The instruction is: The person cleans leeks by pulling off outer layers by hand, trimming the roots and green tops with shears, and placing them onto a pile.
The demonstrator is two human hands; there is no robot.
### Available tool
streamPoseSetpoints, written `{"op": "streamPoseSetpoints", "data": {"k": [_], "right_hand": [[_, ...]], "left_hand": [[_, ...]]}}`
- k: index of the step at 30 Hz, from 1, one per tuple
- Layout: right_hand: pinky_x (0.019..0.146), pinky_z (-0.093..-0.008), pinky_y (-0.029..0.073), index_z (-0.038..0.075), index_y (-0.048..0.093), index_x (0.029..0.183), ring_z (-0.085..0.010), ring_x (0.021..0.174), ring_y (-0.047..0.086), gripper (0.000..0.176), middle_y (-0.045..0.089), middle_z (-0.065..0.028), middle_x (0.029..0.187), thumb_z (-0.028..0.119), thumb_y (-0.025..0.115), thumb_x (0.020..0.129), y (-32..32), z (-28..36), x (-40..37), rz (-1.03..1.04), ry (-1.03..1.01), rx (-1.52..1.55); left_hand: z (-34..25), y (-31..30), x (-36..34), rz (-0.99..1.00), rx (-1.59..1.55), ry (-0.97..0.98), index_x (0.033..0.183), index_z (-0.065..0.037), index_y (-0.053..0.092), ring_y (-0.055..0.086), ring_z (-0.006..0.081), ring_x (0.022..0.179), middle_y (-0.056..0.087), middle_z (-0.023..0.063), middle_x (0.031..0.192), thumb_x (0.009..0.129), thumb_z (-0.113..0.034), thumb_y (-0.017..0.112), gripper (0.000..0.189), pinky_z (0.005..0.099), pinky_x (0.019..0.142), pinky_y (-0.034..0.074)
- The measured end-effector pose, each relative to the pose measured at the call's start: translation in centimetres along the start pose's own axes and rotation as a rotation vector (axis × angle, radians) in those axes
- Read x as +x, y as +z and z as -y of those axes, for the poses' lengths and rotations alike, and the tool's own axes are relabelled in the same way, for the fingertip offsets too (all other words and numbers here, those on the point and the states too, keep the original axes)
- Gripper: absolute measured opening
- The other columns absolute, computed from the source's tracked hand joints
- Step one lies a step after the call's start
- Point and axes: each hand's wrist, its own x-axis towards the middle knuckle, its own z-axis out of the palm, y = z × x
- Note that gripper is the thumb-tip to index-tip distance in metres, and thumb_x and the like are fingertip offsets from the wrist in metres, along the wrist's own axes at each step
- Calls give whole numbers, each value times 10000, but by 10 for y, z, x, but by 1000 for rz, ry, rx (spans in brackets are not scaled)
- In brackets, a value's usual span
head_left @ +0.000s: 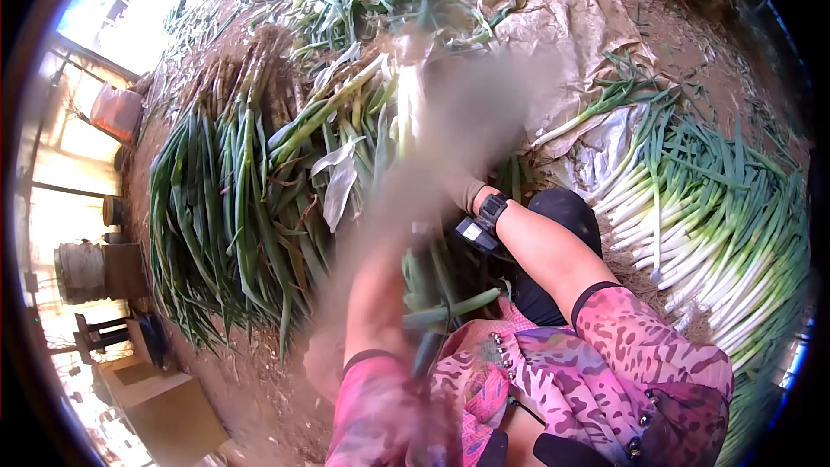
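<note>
My right hand (467,191), apparently in a pale glove and with a dark watch (493,209) on the wrist, reaches toward the middle of the view. A grey-brown smear covers its fingers. My left forearm (374,311) reaches up from below, and the same blur hides the left hand. Just beyond the blur, a green onion (406,108) shows a bright white stem. Close to the left arm lies a big pile of untrimmed green onions (246,173), roots at the far end and leaves toward me. A pale peeled leaf (340,182) hangs over them.
Cleaned green onions (692,233) lie in a long row at right, white stems toward me. A crumpled tan sheet (562,13) spreads at the back, beside leaf scraps (363,0). At left are a cardboard box (164,406) and a bucket (82,272) on bare soil.
</note>
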Motion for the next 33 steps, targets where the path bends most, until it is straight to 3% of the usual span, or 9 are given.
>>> {"op": "streamPoseSetpoints", "data": {"k": [3, 6, 7, 9, 13, 18, 24, 28, 33], "right_hand": [[820, -346, 501, 10, 713, 1062, -233, 909, 668, 402, 711, -124, 963, 383, 576, 1000, -3, 36, -6, -132, -223, 37], [581, -293, 527, 25, 659, 1087, -178, 658, 647, 387, 670, -78, 807, 391, 603, 976, -21, 111, -40, -207, -84, 656], [597, -286, 542, 14, 644, 1122, -178, 698, 669, 395, 678, -76, 846, 371, 628, 955, -35, 142, -66, -218, 26, 692], [605, -283, 556, 4, 638, 1145, -184, 727, 683, 420, 689, -83, 907, 378, 644, 955, -45, 95, -9, -150, -387, 397], [618, -307, 567, -9, 632, 1166, -212, 758, 697, 404, 699, -94, 961, 350, 636, 982, -15, 146, -70, -88, -494, 57], [671, -333, 561, -19, 638, 1061, -222, 780, 712, 291, 684, -106, 785, 259, 559, 1031, 41, 162, -63, -368, -705, -695], [714, -343, 522, 7, 661, 981, -239, 743, 670, 332, 672, -143, 790, 282, 485, 1044, 48, 197, -89, -84, -448, 210], [715, -331, 516, -8, 666, 1011, -203, 731, 645, 376, 667, -114, 796, 305, 462, 1056, 79, 211, -95, -291, -885, -333], [731, -320, 535, 13, 643, 1110, -191, 747, 650, 465, 682, -107, 876, 439, 464, 1055, 88, 259, -105, 76, -780, -260]], "left_hand": [[-68, -48, -38, 152, -460, -246, 1208, -27, 630, 640, 130, 783, 675, 28, 923, 964, -281, 687, 357, 287, 682, 536], [-146, -85, -116, 159, -187, 0, 1212, -37, 606, 641, 154, 815, 655, 53, 989, 947, -258, 689, 355, 311, 745, 541], [-143, -92, -124, 182, -311, 16, 1218, -32, 598, 640, 163, 850, 653, 60, 1002, 948, -250, 682, 358, 315, 771, 537], [-159, -105, -144, 173, -654, -91, 1225, -21, 587, 638, 176, 906, 654, 68, 1014, 947, -239, 669, 363, 321, 806, 532], [-177, -106, -175, 87, -385, 74, 1232, -9, 584, 640, 180, 888, 665, 73, 1018, 931, -212, 647, 367, 318, 787, 537], [-143, -106, -178, 207, -401, 72, 1204, -2, 629, 633, 147, 873, 676, 59, 1007, 864, -123, 609, 361, 287, 789, 525], [-119, -114, -170, 321, -393, 176, 1215, 6, 621, 618, 134, 878, 666, 31, 1003, 864, -128, 626, 376, 280, 800, 508], [-136, -120, -165, 224, -418, 286, 1152, 16, 628, 633, 145, 871, 670, 49, 973, 871, -155, 669, 332, 288, 790, 519], [-151, -143, -169, 200, -499, 154, 1113, 13, 623, 664, 184, 863, 671, 96, 932, 848, -151, 705, 323, 317, 787, 544]]}}
